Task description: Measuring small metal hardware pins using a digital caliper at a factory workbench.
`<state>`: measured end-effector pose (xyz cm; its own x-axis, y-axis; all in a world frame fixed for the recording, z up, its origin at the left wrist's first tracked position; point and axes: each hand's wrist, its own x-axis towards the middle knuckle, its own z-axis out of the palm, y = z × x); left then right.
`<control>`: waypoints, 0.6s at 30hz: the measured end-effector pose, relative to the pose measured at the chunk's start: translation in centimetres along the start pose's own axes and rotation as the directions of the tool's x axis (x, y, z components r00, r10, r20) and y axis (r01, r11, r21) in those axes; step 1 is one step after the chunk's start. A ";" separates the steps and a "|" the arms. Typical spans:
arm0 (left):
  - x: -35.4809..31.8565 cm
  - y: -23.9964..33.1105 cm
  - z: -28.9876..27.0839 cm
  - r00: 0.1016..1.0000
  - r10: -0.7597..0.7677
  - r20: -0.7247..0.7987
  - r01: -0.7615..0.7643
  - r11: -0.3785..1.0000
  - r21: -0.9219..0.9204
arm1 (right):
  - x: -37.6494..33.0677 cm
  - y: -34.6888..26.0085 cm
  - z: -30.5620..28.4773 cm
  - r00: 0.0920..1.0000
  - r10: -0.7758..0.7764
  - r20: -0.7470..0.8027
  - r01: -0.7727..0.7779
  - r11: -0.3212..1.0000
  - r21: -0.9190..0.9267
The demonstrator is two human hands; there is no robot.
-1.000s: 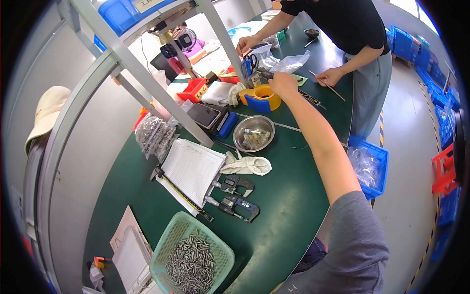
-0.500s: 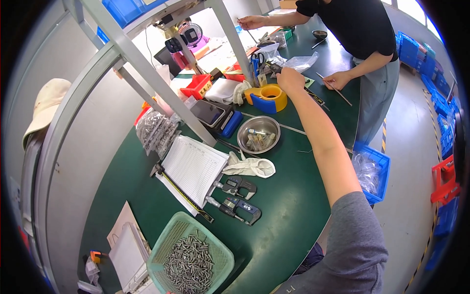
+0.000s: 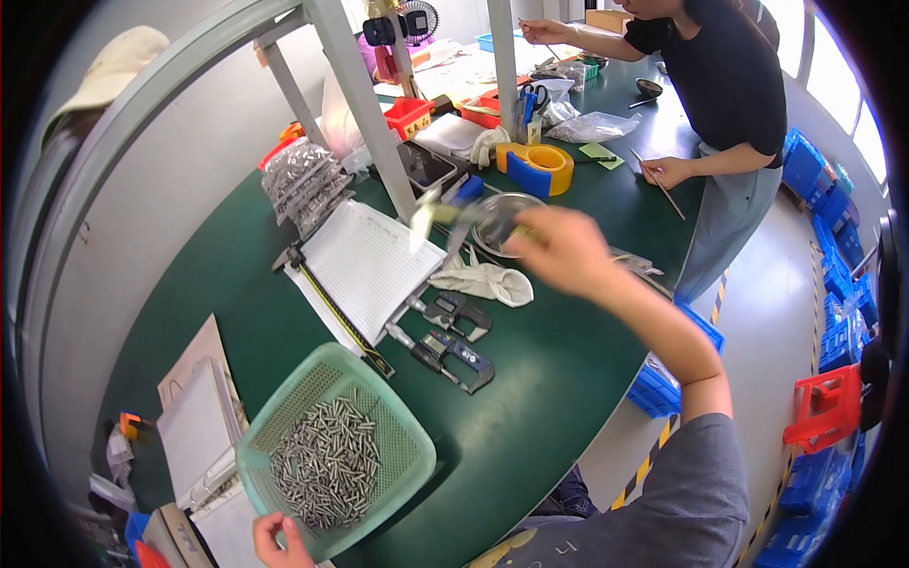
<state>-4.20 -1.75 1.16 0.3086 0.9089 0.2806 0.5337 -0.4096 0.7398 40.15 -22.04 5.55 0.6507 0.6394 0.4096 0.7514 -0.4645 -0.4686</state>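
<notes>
My right hand (image 3: 564,252) is closed on a caliper (image 3: 466,225), smeared by motion, above the middle of the table. The caliper partly covers a round metal bowl (image 3: 500,248). Near the lower edge is my left hand (image 3: 281,541), fingers bent and a little apart, with no held thing showing. It is at the near left rim of a light green plastic basket (image 3: 402,454) with many small metal pins (image 3: 327,464). Two digital micrometers (image 3: 456,360) lie right of the basket's far side. Beyond them are a white glove (image 3: 483,280) and written sheets (image 3: 365,256) with another caliper (image 3: 331,308) along them.
An orange-and-blue tape dispenser (image 3: 538,170) stands farther back beside a grey shelf post (image 3: 367,114). Bagged parts (image 3: 303,185) lie left. A person in black (image 3: 715,76) holds thin rods across the table. Blue crates (image 3: 653,388) stand beyond the right table edge; a binder (image 3: 199,431) lies left.
My right hand has come back from the far side of the table with the caliper. My left hand has come into view by the basket. The whole view has shifted.
</notes>
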 end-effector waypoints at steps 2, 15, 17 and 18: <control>1.5 -1.2 0.3 0.983 0.099 0.154 -0.062 0.971 -0.232 | -2.3 -4.7 1.6 0.956 -0.293 0.014 0.288 0.946 0.147; 4.0 2.2 5.1 0.981 -0.048 0.191 0.184 0.556 -0.810 | -4.4 -17.8 12.9 0.800 -0.584 -0.138 0.588 0.716 0.377; 4.1 1.7 4.3 0.978 -0.054 0.201 0.195 0.569 -0.798 | -4.4 -18.3 12.6 0.820 -0.563 -0.107 0.561 0.752 0.345; 4.1 1.6 3.9 0.974 -0.087 0.209 0.223 0.532 -0.817 | -4.3 -18.7 12.6 0.802 -0.587 -0.114 0.587 0.735 0.340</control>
<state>0.97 0.97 1.12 0.4188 0.9044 0.0812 -0.2908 0.0489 0.9555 21.86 -8.36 2.66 0.0930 0.7154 0.6925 0.8970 0.2417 -0.3701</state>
